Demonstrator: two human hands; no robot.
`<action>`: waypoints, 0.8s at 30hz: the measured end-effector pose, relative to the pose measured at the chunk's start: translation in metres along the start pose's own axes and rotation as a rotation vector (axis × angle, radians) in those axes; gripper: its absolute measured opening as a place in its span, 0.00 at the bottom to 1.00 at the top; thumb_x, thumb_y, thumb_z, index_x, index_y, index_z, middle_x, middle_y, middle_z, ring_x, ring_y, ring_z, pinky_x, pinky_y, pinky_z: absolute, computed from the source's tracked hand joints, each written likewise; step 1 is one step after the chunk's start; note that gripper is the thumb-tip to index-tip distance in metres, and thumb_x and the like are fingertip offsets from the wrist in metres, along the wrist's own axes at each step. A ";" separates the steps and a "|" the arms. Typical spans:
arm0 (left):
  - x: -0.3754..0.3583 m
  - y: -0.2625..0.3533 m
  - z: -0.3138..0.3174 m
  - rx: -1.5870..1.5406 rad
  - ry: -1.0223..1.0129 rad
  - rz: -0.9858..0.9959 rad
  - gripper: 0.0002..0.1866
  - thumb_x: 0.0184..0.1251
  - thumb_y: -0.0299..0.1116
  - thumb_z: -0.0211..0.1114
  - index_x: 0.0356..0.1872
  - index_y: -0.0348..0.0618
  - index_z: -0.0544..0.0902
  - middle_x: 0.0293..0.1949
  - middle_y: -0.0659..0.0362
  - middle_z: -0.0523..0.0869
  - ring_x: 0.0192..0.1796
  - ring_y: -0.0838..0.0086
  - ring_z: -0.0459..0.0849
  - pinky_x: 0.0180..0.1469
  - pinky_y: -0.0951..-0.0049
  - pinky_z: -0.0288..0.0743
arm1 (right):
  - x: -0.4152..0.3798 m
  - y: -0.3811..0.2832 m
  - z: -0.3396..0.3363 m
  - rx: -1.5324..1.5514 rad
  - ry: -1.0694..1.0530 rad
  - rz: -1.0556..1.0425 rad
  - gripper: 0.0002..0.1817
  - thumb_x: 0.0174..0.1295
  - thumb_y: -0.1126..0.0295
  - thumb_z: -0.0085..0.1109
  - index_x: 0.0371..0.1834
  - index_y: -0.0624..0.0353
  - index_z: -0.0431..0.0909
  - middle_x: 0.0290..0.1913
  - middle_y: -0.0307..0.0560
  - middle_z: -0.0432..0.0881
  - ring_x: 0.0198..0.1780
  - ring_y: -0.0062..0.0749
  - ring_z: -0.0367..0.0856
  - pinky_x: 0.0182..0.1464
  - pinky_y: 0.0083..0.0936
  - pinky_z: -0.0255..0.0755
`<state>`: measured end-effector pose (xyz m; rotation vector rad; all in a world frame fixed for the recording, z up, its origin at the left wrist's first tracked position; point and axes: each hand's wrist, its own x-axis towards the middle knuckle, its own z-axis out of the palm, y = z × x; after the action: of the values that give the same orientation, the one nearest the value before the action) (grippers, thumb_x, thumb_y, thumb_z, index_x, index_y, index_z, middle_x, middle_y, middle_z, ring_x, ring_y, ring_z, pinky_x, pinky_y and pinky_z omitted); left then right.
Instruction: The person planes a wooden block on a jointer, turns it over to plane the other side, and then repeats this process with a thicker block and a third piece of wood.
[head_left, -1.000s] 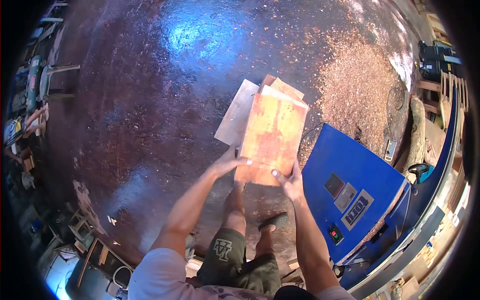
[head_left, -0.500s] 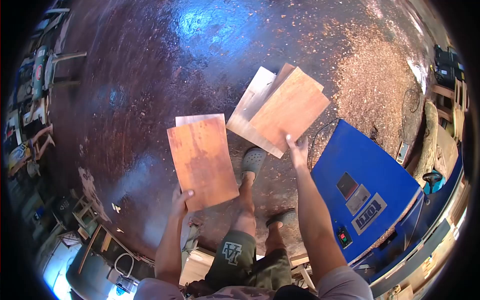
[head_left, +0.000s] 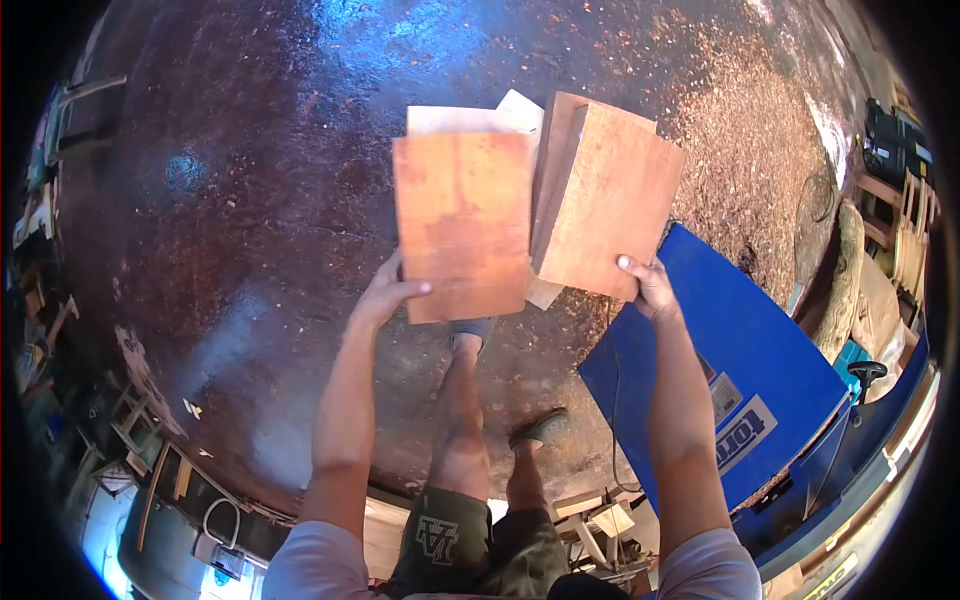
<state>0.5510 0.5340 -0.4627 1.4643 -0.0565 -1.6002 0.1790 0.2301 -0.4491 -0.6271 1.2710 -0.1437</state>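
Note:
My left hand [head_left: 383, 290] is closed on the lower left corner of a stack of wooden boards [head_left: 465, 225]. Its top board is orange-brown with a darker stain, and a paler board shows past its far edge. My right hand [head_left: 648, 284] grips a second stack of wooden boards [head_left: 615, 195] at its lower right corner, thumb on top. Reddish boards lie fanned out in that stack. A pale board [head_left: 520, 108] shows behind and between the two stacks, which come close together in front of me, over the floor.
A blue machine cover [head_left: 720, 370] with a label stands at my right. Wood shavings [head_left: 740, 150] are heaped on the dark floor [head_left: 260, 180] beyond it. A log [head_left: 843, 280] and wooden crates [head_left: 910, 230] lie at the far right. Offcuts [head_left: 605, 520] are near my feet.
Both hands have moved forward, and the left-hand stack has swung right toward the other. The right-hand stack has turned more upright, showing its side edge. I have stepped forward.

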 end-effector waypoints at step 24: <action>-0.347 0.172 0.284 -0.132 -0.304 0.006 0.39 0.73 0.46 0.67 0.78 0.30 0.69 0.69 0.47 0.81 0.67 0.60 0.85 0.68 0.61 0.80 | -0.511 -0.019 0.089 0.042 0.152 -0.080 0.39 0.67 0.47 0.76 0.75 0.59 0.80 0.63 0.53 0.89 0.63 0.39 0.85 0.70 0.38 0.75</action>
<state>0.3724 0.5086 -0.0179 1.1120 -0.1266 -1.7755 0.1061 0.4684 0.0062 -0.6408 1.3866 -0.2881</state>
